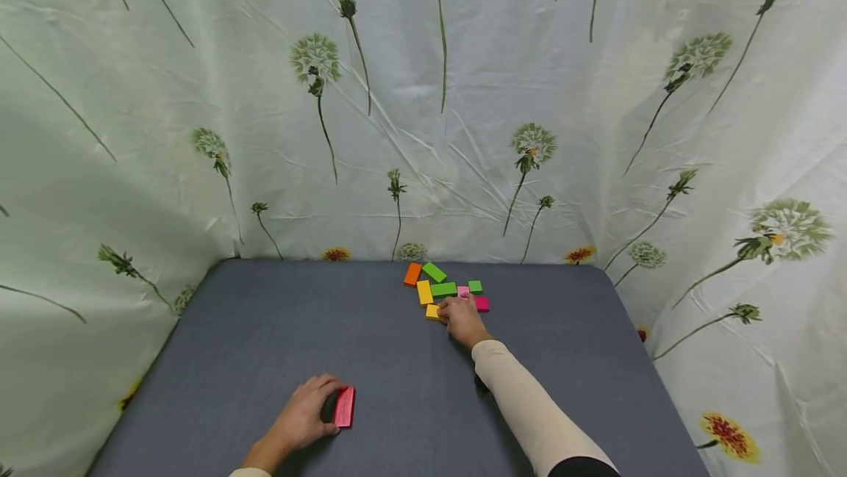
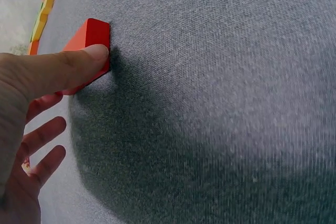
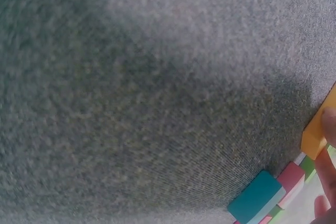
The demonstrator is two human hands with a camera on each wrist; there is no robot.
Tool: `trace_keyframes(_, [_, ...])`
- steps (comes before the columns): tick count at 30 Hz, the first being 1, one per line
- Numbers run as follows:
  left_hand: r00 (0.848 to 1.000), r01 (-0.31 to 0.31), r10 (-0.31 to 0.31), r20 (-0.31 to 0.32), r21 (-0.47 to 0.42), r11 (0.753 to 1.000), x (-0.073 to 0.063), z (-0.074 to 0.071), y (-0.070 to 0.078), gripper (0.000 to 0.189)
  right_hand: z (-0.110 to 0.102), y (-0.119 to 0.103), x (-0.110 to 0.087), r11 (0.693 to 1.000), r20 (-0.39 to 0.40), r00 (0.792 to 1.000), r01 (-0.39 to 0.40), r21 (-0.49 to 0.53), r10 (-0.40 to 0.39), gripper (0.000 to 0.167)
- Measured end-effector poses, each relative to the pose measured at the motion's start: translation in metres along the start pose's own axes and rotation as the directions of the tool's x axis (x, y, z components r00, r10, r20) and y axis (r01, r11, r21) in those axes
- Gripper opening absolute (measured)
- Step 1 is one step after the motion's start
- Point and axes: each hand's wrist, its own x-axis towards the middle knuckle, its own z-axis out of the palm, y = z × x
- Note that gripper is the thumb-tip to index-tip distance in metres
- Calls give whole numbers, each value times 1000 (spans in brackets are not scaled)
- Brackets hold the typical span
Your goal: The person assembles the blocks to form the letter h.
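My left hand (image 1: 306, 412) grips a red block (image 1: 344, 408) near the front of the grey table, thumb at its near end and index finger at its far end. In the left wrist view the thumb lies against the red block (image 2: 96, 35), while the other fingers spread behind it. My right hand (image 1: 466, 321) reaches to a group of coloured blocks at the back. Its fingers pinch a yellow block (image 1: 433, 312), also seen as the yellow block (image 3: 316, 132) at the right wrist view's edge. The hand partly covers the pink blocks.
Around the right hand lie an orange block (image 1: 412, 274), green blocks (image 1: 443, 289), another yellow block (image 1: 424, 292) and a dark pink block (image 1: 482, 304). A teal block (image 3: 257, 198) shows in the right wrist view. A flowered curtain (image 1: 423, 131) hangs behind the grey table (image 1: 284, 330).
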Motion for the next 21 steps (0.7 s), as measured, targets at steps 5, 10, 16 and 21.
trace_keyframes(5, [1000, 12, -12, 23, 2, 1000, 0, -1, 0, 59, -1, 1, 0, 999, 12, 1000, 26, -25, -25, 18])
trace_keyframes(10, [995, 56, -53, 83, -31, 998, 0, -2, 1, 60, 1, 2, -1, 997, -24, 998, 64, -40, -65, 17])
trace_keyframes(16, [991, 87, -82, 103, -44, 995, -1, -3, 2, 61, 1, 1, 0, 996, -21, 997, 70, -47, -71, 18])
trace_keyframes(21, [994, 82, -80, 74, -34, 996, -3, -1, 2, 60, 1, 1, 0, 998, -22, 998, 52, -27, -53, 15])
